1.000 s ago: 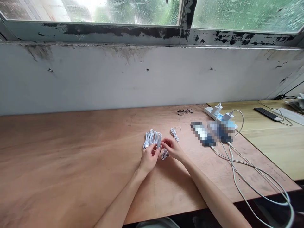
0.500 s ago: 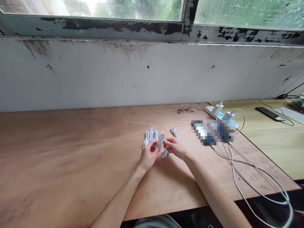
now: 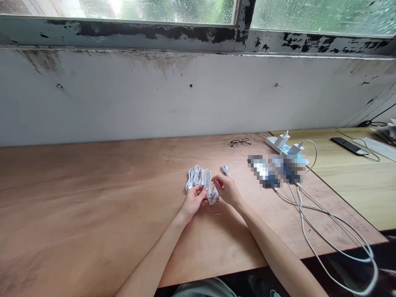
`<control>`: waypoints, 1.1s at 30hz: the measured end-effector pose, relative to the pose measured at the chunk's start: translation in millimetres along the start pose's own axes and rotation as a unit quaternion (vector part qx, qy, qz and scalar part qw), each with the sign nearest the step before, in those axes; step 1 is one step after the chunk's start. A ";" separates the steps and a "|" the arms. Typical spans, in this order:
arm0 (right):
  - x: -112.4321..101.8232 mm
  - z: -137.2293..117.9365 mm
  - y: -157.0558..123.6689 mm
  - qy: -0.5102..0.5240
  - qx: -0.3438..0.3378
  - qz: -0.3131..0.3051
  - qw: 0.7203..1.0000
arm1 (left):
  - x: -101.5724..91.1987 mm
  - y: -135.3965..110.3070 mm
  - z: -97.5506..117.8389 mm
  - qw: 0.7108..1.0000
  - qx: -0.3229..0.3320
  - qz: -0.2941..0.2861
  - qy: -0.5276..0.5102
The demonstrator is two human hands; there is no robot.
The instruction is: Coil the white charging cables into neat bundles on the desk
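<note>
My left hand point(image 3: 194, 199) is closed on a coiled white cable point(image 3: 207, 178), which stands nearly upright between thumb and fingers. Close by on the right, my right hand point(image 3: 227, 190) has its fingers pinched together beside the coil; what they hold, if anything, is too small to make out. Several more bundled white cables point(image 3: 189, 180) lie side by side just behind and left of my left hand. Another coiled cable point(image 3: 214, 196), with a dark-ended plug, lies between my hands. One more bundle point(image 3: 225, 169) sits behind my right hand, partly hidden by it.
A thin pale strip point(image 3: 218, 214) lies on the wooden table point(image 3: 93, 214). Eyeglasses point(image 3: 240, 142) rest near the wall. To the right are two blurred devices point(image 3: 264, 172), long white cords point(image 3: 334, 218), a power strip point(image 3: 272, 142) with chargers, and a dark phone-like slab point(image 3: 349, 146).
The held coil has turned more upright and shifted slightly left. My right hand has curled its fingers and risen slightly. A thin pale strip now shows on the table in front of my hands.
</note>
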State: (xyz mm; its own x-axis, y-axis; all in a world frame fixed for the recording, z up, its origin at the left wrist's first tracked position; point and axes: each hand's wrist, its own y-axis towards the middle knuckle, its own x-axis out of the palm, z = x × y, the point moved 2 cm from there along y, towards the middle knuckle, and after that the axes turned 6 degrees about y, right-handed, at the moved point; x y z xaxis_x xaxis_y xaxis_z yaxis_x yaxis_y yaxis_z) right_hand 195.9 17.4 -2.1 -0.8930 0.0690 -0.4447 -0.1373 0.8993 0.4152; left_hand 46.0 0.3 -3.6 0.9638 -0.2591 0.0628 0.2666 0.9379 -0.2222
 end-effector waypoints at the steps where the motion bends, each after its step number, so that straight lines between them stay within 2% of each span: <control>1: 0.9 1.3 0.1 -0.001 0.007 0.003 1.000 | 0.5 0.3 -0.3 1.000 -0.001 0.002 0.002; 4: 1.4 4.6 0.5 0.016 0.032 0.015 0.999 | 0.5 1.1 -1.7 1.000 -0.004 0.010 0.008; 8: -1.4 6.2 1.4 0.098 0.081 0.026 0.992 | -0.3 1.2 -2.2 1.000 0.009 0.020 0.006; 14: -1.0 1.9 1.3 0.165 0.103 -0.077 0.978 | 0.9 0.2 -1.1 1.000 0.024 0.012 0.013; 17: 0.1 3.3 1.2 0.193 0.106 -0.091 0.971 | 0.7 0.3 -1.0 0.999 0.026 0.002 0.019; 23: 0.2 5.8 1.9 0.192 0.104 -0.053 0.974 | 0.3 0.1 -0.5 0.998 0.023 -0.054 0.017; 27: 1.2 3.2 0.9 0.205 0.108 -0.008 0.973 | 0.1 -2.1 -0.6 0.996 0.017 -0.093 0.002; 33: -1.5 5.1 2.3 0.271 0.162 0.081 0.946 | 2.0 -5.7 -0.6 0.991 0.012 -0.131 0.023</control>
State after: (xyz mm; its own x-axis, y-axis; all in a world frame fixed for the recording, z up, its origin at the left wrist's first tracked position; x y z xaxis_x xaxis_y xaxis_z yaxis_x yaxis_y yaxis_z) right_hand 199.1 21.6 -4.6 -0.9917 0.0642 0.1112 0.0796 0.9870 0.1395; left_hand 46.4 -5.7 -2.8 0.8611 -0.5035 0.0711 0.5075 0.8422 -0.1818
